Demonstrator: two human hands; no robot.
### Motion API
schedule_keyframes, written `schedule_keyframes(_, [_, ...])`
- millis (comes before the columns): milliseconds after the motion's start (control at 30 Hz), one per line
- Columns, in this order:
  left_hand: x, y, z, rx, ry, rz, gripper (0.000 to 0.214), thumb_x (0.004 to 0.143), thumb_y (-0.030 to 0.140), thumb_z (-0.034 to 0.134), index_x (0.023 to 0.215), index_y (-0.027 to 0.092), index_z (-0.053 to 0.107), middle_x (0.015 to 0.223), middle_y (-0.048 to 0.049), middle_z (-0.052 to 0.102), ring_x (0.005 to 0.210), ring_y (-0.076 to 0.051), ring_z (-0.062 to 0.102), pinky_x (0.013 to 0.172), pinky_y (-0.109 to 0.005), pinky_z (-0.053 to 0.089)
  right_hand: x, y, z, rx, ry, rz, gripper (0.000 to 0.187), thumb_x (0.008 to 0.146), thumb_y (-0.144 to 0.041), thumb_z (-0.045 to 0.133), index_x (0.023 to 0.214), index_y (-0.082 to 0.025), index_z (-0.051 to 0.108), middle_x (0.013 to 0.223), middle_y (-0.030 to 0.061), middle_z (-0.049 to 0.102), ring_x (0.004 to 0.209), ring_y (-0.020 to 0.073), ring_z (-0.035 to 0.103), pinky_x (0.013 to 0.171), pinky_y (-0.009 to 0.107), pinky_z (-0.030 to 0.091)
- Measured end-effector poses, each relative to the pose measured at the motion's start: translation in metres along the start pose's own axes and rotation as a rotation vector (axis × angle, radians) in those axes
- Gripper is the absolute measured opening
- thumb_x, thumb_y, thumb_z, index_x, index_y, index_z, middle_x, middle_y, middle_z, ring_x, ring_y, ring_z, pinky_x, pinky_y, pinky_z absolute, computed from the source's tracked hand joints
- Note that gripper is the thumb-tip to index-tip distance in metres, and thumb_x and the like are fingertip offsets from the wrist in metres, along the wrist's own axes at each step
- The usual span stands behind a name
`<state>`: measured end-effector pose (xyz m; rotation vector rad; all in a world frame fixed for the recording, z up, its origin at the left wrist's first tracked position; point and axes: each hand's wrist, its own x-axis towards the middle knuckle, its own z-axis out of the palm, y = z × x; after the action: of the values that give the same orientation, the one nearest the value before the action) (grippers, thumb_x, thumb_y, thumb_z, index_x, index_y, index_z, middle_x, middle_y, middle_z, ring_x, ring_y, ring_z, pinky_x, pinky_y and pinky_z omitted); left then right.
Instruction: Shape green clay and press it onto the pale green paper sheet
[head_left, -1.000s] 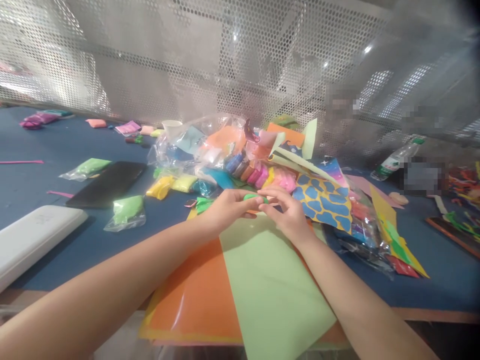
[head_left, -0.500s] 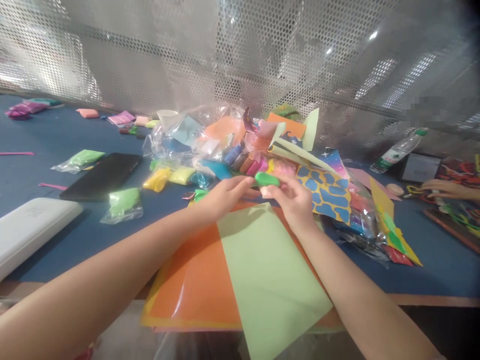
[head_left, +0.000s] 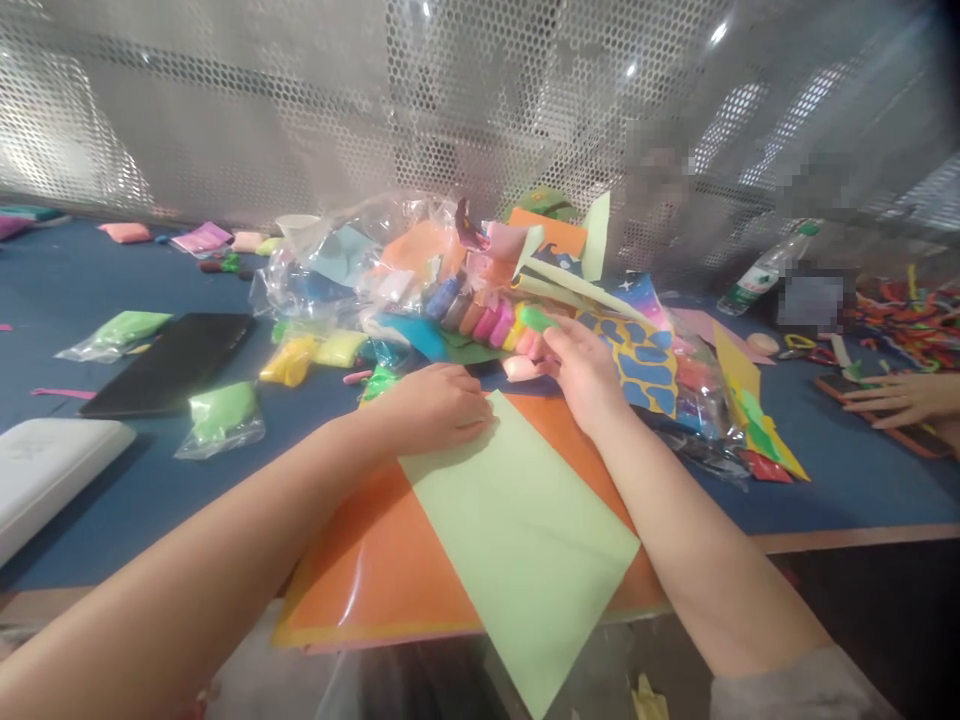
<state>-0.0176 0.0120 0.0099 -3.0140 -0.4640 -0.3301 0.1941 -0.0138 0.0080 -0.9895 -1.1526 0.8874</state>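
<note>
- The right hand (head_left: 589, 375) had its grip closed around a small bright green piece (head_left: 537, 319), pinched at the fingertips.
- That piece showed against the row of colored packets (head_left: 491, 322), which lay beyond the far corner of the pale green sheet (head_left: 525, 530).
- The left hand (head_left: 439, 408) was palm down with bent fingers at the far left edge of the pale green sheet; its underside was hidden, so how far open its grip was, or whether it held anything, could not be told.
- The pale green sheet lay aslant on a larger orange sheet (head_left: 390, 540), its near corner reaching past the near edge of the blue counter (head_left: 157, 520).
- Left of the hands lay a bag of light green material (head_left: 221, 412), a yellow packet (head_left: 290, 358), a flat black object (head_left: 176, 362) and, nearer, a white box-like object (head_left: 67, 470).
- Just right of the right hand was a blue-and-yellow patterned sheet (head_left: 645, 365).
- Farther right stood a tilted clear bottle (head_left: 769, 270); another person's hand (head_left: 904, 395) was at the right edge.
</note>
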Motion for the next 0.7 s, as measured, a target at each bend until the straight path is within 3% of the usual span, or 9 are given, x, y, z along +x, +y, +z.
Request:
schedule_keyframes(133, [0.005,0.004,0.004,0.035,-0.028,-0.143,0.029,0.09,0.033,0.046,0.078,0.018,0.068,0.077,-0.0054,0.066,0.081,-0.02,0.058,0.075,-0.032,0.045,0.0,-0.003,-0.002,0.077,-0.078,0.0,0.025,0.076,-0.041,0.069,0.093,-0.024,0.066,0.068,-0.0043,0.056,0.06,0.0088,0.054,0.054,0.021,0.048])
schedule_keyframes(267, [0.012,0.011,0.018,0.019,0.063,-0.153,0.034,0.09,0.029,0.043,0.117,0.016,0.06,0.117,-0.0087,0.063,0.108,-0.023,0.056,0.093,-0.035,0.042,-0.001,-0.003,0.001,0.123,-0.073,0.029,0.026,0.074,-0.043,0.072,0.09,-0.024,0.066,0.067,-0.0046,0.056,0.058,0.0086,0.054,0.053,0.021,0.048])
schedule_keyframes(367, [0.015,0.013,0.024,-0.055,0.012,-0.093,0.042,0.092,0.023,0.037,0.132,0.02,0.05,0.134,-0.0044,0.056,0.117,-0.02,0.053,0.101,-0.034,0.038,-0.002,-0.004,0.003,0.121,-0.095,0.036,0.026,0.074,-0.046,0.071,0.087,-0.024,0.065,0.068,-0.0043,0.056,0.059,0.0094,0.055,0.056,0.024,0.049])
schedule_keyframes(533, [0.015,0.013,0.02,0.065,-0.039,-0.204,0.031,0.093,0.033,0.042,0.112,0.021,0.064,0.114,-0.006,0.064,0.103,-0.023,0.059,0.089,-0.036,0.045,-0.004,-0.006,0.003,0.134,-0.168,0.067,0.025,0.073,-0.046,0.072,0.079,-0.023,0.064,0.068,-0.0037,0.056,0.058,0.0094,0.054,0.056,0.025,0.049])
schedule_keyframes(700, [0.012,0.012,0.021,0.022,0.015,-0.191,0.035,0.09,0.045,0.048,0.112,0.021,0.062,0.117,-0.0074,0.061,0.11,-0.024,0.054,0.094,-0.037,0.042,-0.002,-0.002,0.002,0.152,-0.202,0.091,0.026,0.073,-0.046,0.073,0.084,-0.023,0.065,0.069,-0.0036,0.057,0.059,0.0099,0.055,0.057,0.026,0.049])
